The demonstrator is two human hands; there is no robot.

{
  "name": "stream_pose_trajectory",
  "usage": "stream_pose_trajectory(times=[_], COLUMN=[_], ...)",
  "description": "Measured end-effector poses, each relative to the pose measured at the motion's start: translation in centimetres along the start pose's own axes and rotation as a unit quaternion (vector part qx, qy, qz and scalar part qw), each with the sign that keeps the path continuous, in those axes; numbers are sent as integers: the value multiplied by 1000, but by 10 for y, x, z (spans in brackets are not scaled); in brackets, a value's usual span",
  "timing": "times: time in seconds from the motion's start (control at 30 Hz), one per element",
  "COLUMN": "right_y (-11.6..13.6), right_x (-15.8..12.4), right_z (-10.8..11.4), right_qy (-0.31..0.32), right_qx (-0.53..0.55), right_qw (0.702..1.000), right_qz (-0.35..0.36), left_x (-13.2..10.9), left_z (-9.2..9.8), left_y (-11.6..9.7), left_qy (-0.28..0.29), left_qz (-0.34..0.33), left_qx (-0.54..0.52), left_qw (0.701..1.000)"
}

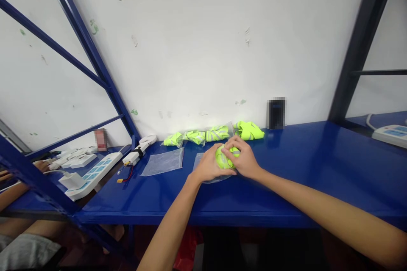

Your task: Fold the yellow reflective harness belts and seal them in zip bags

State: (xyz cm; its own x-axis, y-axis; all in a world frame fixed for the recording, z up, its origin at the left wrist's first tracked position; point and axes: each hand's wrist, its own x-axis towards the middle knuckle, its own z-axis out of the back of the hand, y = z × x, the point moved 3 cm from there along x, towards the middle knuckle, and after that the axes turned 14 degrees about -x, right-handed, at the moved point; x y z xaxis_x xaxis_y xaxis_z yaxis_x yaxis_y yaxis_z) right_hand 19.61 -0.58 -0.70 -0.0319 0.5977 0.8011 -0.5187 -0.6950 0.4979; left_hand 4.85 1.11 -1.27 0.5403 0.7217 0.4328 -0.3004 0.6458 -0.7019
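A bundled neon yellow cloth [223, 159] with grey reflective bands is held between both hands over the blue table. My left hand [208, 165] curls around its left and near side. My right hand [243, 157] grips it from the right, fingers bent over its top. Under the hands lies a clear plastic bag [199, 161], partly hidden. Another flat clear bag [163, 162] rests to the left. Along the wall sit several yellow bundles [195, 136], some in clear plastic, and a looser yellow one [249, 130] at the right end of that row.
A small white fan [148, 139] and a white device with wires [135, 156] are at the table's left end. A dark blurred object [276, 113] leans on the wall. Beyond the blue frame [95, 63] are a power strip [93, 175] and another person's arm [14, 194].
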Motion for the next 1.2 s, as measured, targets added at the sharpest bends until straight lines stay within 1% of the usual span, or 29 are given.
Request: stream_pose_trajectory(times=[0.1, 0.17, 0.23, 0.3, 0.37, 0.43, 0.47, 0.53, 0.6, 0.63, 0.7, 0.77, 0.8, 0.83, 0.87, 1.03, 1.2], right_y=[-17, -30, -40, -45, -45, -44, -45, -48, -55, -58, -61, -61, -60, -58, -57, -49, -50], right_x=[4, 3, -1, -6, -10, -12, -12, -8, -4, -2, -2, -3, -4, -5, -5, -5, -5], right_z=[-6, -10, -15, -20, -24, -28, -29, -28, -24, -21, -14, -8, -5, -3, -1, -2, -4], right_qy=[-24, -20, 2, 37, 85, 138, 160, 193, 225, 253, 332, 407, 429, 441, 445, 439, 440], right_qx=[25, 56, 85, 103, 121, 159, 181, 222, 258, 279, 325, 354, 359, 360, 356, 308, 271], right_qw=[995, 986, 979, 979, 979, 970, 962, 942, 913, 893, 840, 794, 782, 778, 780, 812, 827], right_qz=[-93, -153, -186, -175, -140, -122, -127, -163, -221, -248, -280, -281, -275, -267, -259, -230, -223], left_x=[3, 6, 7, 6, 4, 1, 0, -3, -5, -5, -7, -8, -8, -8, -9, -10, -9], left_z=[-10, -15, -18, -18, -15, -11, -9, -5, -2, -1, -1, -1, -2, -2, -2, 0, 0], left_y=[0, 2, 4, 7, 8, 8, 8, 5, 2, 1, -1, -1, -1, -1, -1, 0, 2], left_qy=[-44, -51, -47, -36, -24, -12, -8, -7, -17, -22, -28, -21, -14, -7, -1, 19, 29], left_qz=[-30, -44, -53, -53, -50, -49, -52, -68, -91, -102, -121, -136, -140, -144, -147, -135, -117], left_qx=[102, 147, 171, 179, 177, 170, 165, 156, 150, 150, 154, 163, 167, 171, 174, 170, 166], left_qw=[993, 987, 983, 982, 983, 984, 985, 985, 984, 983, 980, 977, 976, 975, 974, 976, 979])
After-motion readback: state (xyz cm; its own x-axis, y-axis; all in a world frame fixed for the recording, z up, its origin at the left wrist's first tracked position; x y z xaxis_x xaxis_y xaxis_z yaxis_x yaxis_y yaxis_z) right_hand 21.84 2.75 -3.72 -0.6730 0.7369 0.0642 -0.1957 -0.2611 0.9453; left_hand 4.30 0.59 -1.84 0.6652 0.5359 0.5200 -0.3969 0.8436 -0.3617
